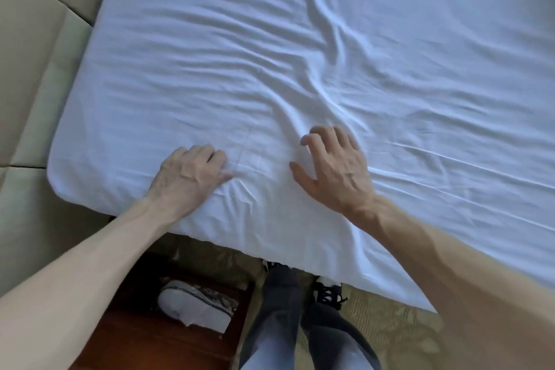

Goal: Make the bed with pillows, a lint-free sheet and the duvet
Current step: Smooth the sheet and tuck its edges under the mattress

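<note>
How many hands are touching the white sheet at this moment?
2. The left hand is on the sheet near the bed's corner, fingers curled; the right hand is beside it, further from the corner, fingertips bent onto the cloth. Neither hand is hidden.

left hand (189, 177) grips wrinkled sheet (270, 54); right hand (333, 168) rests beside

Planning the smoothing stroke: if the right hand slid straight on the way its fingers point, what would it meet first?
The right hand would likely first meet the raised ridge of wrinkles in the sheet just ahead of it; beyond that only more sheet shows.
</note>
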The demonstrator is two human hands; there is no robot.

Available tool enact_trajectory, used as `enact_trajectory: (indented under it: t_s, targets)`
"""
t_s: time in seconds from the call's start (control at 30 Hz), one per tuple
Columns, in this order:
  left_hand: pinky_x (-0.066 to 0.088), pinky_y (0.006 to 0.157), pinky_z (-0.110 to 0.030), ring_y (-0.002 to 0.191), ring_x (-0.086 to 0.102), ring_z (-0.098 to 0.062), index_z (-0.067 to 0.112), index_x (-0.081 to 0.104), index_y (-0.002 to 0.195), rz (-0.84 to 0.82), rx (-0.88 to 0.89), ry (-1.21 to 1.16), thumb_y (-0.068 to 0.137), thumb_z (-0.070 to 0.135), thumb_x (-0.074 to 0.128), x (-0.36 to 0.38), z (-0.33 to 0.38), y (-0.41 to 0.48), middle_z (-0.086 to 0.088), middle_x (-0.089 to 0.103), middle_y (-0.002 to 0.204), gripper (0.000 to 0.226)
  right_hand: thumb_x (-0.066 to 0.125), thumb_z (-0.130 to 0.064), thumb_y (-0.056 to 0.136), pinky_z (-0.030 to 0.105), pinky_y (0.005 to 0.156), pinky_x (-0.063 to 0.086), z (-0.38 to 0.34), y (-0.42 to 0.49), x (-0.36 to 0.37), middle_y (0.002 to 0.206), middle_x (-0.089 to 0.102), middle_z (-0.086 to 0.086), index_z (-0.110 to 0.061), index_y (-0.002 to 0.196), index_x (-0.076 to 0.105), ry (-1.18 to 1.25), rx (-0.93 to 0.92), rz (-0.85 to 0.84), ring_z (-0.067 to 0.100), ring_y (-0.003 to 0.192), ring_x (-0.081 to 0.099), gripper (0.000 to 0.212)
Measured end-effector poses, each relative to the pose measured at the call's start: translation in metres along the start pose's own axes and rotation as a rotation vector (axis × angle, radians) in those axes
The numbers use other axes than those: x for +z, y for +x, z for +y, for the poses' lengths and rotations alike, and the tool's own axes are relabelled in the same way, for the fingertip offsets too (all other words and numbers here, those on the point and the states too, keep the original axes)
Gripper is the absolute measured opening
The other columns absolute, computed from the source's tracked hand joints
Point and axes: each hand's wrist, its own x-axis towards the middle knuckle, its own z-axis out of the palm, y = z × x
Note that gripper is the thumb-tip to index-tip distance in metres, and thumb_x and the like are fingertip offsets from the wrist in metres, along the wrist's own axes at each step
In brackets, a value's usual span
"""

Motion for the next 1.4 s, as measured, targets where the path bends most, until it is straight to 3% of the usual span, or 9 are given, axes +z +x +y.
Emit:
enact_trajectory:
  t_s: [0.07,0.17,0.33,0.5,0.73,0.87,1.03,1.2,1.4]
  targets:
    - [0.034,0.052,-0.035,0.06,0.047,-0.025,0.01,0.055,0.086,0.004,0.053,-0.021,0.106,0.035,0.045,0.007,0.0,-0.001,-0.004,0.047,0.073,0.034,0.056,-0.06,0.09,0.039,0.075,0.039,-0.017,0.004,-0.002,0.076,0.061,0.005,-0.013,0.079,0.06,-0.102,-0.084,-0.111,0.028,0.072,0.057,0.048]
    - [0.037,0.051,-0.036,0.061,0.047,-0.024,0.01,0.056,0.085,0.033,0.06,-0.104,0.107,0.028,0.038,0.01,0.0,-0.004,-0.004,0.047,0.074,0.033,0.039,-0.076,0.092,0.039,0.074,0.035,-0.039,-0.009,0.006,0.064,0.061,0.003,-0.018,0.069,0.053,-0.207,-0.109,-0.471,0.025,0.066,0.058,0.064]
    - [0.054,0.071,-0.039,0.09,0.055,-0.026,0.008,0.057,0.114,-0.029,0.305,-0.174,0.095,0.046,0.065,0.012,0.007,-0.016,-0.008,0.056,0.104,0.043,0.039,-0.044,0.104,0.037,0.064,0.038,-0.029,-0.028,0.025,0.064,0.059,0.003,-0.015,0.075,0.056,-0.132,-0.174,-0.323,0.028,0.063,0.057,0.044]
    - [0.049,0.056,-0.038,0.073,0.052,-0.023,0.008,0.063,0.09,0.085,0.367,-0.219,0.091,0.005,0.073,0.018,0.026,-0.012,-0.007,0.055,0.084,0.011,0.046,-0.032,0.102,0.035,0.061,0.039,-0.025,-0.03,0.022,0.064,0.058,-0.001,-0.016,0.075,0.055,-0.036,-0.204,-0.262,0.026,0.063,0.055,0.033]
    - [0.048,0.057,-0.038,0.071,0.047,-0.021,0.009,0.061,0.084,0.069,0.396,-0.247,0.101,0.008,0.061,0.005,0.02,-0.015,-0.004,0.052,0.08,0.016,0.062,-0.02,0.091,0.035,0.054,0.034,-0.059,-0.046,0.024,0.053,0.045,-0.002,-0.017,0.061,0.044,-0.021,-0.185,-0.298,0.023,0.053,0.044,0.035]
    - [0.05,0.06,-0.039,0.075,0.05,-0.022,0.01,0.059,0.087,0.03,0.383,-0.238,0.102,0.015,0.057,-0.004,0.022,-0.014,-0.003,0.054,0.086,0.015,0.063,-0.046,0.088,0.038,0.068,0.039,-0.049,-0.059,0.012,0.078,0.053,0.003,-0.013,0.081,0.054,-0.053,-0.084,-0.162,0.025,0.073,0.049,0.035]
    - [0.048,0.093,-0.043,0.118,0.057,-0.03,0.009,0.062,0.105,0.031,0.247,-0.301,0.099,0.036,0.054,-0.02,0.045,0.0,-0.01,0.059,0.129,0.029,0.058,-0.051,0.093,0.054,0.119,0.026,-0.007,-0.08,-0.014,0.156,0.041,0.019,-0.01,0.135,0.054,-0.061,0.042,-0.078,0.032,0.147,0.034,0.06]
    - [0.014,0.126,-0.05,0.158,0.01,-0.024,0.014,0.03,0.159,-0.103,0.092,-0.248,0.096,0.069,0.031,-0.017,0.069,0.077,-0.008,0.012,0.171,0.084,0.036,-0.056,0.101,0.049,0.127,0.012,0.056,-0.056,-0.028,0.169,0.016,0.014,-0.004,0.161,0.02,0.057,0.291,-0.143,0.025,0.158,0.008,0.081]
    - [0.006,0.128,-0.051,0.159,0.0,-0.024,0.013,0.003,0.164,-0.268,0.461,-0.04,0.098,0.073,0.026,0.009,0.043,0.025,-0.011,-0.001,0.172,0.092,0.048,-0.056,0.1,0.044,0.127,0.013,-0.005,-0.124,-0.018,0.168,0.018,0.016,-0.006,0.162,0.018,0.269,-0.553,-0.684,0.023,0.158,0.009,0.085]
